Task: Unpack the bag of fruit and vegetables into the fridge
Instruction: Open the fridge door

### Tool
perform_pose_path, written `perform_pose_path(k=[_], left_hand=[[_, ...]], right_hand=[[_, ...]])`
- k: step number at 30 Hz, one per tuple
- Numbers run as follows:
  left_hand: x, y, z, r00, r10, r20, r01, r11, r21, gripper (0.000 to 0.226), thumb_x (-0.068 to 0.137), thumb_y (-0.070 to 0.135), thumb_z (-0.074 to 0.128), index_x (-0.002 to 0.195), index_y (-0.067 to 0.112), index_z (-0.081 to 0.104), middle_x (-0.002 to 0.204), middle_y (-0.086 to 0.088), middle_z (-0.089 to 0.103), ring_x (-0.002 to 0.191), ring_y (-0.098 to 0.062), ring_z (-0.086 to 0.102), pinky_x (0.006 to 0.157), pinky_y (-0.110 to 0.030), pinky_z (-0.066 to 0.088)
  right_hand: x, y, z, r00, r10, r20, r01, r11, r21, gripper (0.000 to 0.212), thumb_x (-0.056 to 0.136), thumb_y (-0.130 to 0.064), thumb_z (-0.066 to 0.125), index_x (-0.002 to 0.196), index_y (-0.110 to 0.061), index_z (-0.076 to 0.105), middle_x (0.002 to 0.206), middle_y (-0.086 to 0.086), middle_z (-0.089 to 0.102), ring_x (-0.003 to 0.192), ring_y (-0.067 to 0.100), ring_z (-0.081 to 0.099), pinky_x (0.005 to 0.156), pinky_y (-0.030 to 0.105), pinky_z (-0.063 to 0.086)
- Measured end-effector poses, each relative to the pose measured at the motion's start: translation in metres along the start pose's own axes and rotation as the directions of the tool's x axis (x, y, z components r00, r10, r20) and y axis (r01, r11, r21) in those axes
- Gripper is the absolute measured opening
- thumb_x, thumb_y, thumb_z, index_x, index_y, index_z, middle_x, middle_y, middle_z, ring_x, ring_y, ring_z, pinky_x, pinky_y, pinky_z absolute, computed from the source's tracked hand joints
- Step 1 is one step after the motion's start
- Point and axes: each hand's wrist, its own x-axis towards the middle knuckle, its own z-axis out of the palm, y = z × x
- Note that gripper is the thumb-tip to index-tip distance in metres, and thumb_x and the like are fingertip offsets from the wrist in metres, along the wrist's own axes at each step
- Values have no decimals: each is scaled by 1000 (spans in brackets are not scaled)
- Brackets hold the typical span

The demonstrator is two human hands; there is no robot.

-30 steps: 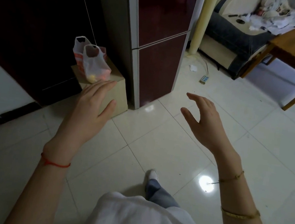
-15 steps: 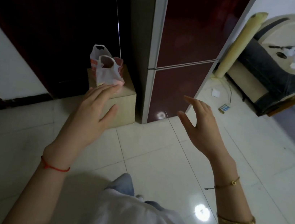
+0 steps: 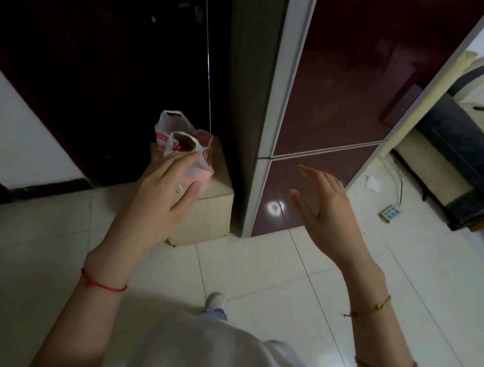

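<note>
Probably light and floppy, the thin plastic bag (image 3: 183, 150) wants lifting by its handles; left hand (image 3: 157, 199) and right hand (image 3: 329, 206) are spread, holding nothing.

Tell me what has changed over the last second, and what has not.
The person has stepped closer to the fridge and the box beside it. The left hand has reached forward until its fingertips overlap the plastic bag in view; no grip shows yet. The right hand has advanced, open and empty, toward the lower door. The bag stays on the box, and the fridge doors stay closed.
</note>
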Motion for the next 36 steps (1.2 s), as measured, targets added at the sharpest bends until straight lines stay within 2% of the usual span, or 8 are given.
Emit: perform_pose_path(k=[8, 13, 15, 18, 24, 27, 33, 36], left_hand=[[72, -26, 1, 999, 27, 27, -27, 1000, 4, 50, 99, 26, 50, 147, 16, 41, 147, -4, 47, 137, -18, 41, 111, -32, 38], [98, -30, 10, 998, -4, 60, 4, 1000, -4, 50, 99, 26, 50, 147, 15, 42, 147, -3, 47, 136, -17, 42, 105, -23, 34], [107, -30, 16, 998, -9, 64, 9, 1000, -9, 49, 99, 24, 52, 146, 14, 43, 147, -5, 48, 136, -19, 43, 108, -28, 37], [122, -28, 25, 998, 20, 53, -19, 1000, -17, 48, 99, 22, 54, 145, 13, 45, 145, -7, 51, 134, -24, 46, 110, -44, 42], [167, -26, 56, 997, -54, 49, 55, 998, -31, 55, 99, 46, 42, 150, 29, 32, 150, 3, 47, 138, -17, 44, 115, -45, 37], [197, -19, 73, 994, -88, 58, 95, 987, -131, 55, 101, 28, 50, 152, 21, 32, 154, -2, 41, 141, -19, 41, 109, -30, 37], [254, -11, 105, 986, -156, 59, 164, 966, -199, 59, 100, 27, 52, 153, 16, 29, 153, -8, 42, 140, -22, 42, 110, -34, 39], [274, -7, 114, 988, -130, 80, 145, 963, -229, 61, 101, 30, 50, 154, 10, 27, 154, -13, 40, 141, -26, 41, 113, -38, 37]], right_hand=[[62, -2, 14, 1000, -3, -28, 2, 999, -37, 48, 97, -40, 50, 142, -21, 45, 138, -1, 53, 132, 21, 43, 108, 43, 40], [86, 6, 14, 1000, -11, -15, 9, 992, -128, 50, 97, -41, 49, 142, -20, 46, 140, 1, 52, 133, 23, 42, 109, 42, 39], [95, 10, 12, 1000, -19, -20, 16, 989, -149, 49, 97, -40, 49, 141, -19, 46, 139, 1, 52, 133, 23, 41, 109, 41, 38], [111, 13, 8, 999, -48, -24, 43, 982, -184, 50, 96, -41, 47, 141, -18, 47, 138, 2, 52, 134, 24, 41, 108, 42, 38], [161, 14, -7, 974, -198, -113, 162, 950, -266, 51, 97, -38, 47, 141, -13, 46, 144, 6, 48, 141, 28, 33, 114, 46, 33], [200, 9, -15, 933, -317, -171, 241, 903, -355, 53, 98, -37, 45, 144, -11, 42, 149, 8, 42, 146, 30, 25, 116, 46, 29], [277, -9, -26, 829, -531, -177, 331, 719, -611, 54, 100, -32, 45, 149, -13, 34, 159, 7, 28, 151, 30, 11, 123, 50, 11], [305, -15, -28, 789, -602, -123, 349, 604, -717, 53, 99, -29, 45, 148, -12, 35, 160, 7, 24, 151, 32, 11, 121, 54, 11]])
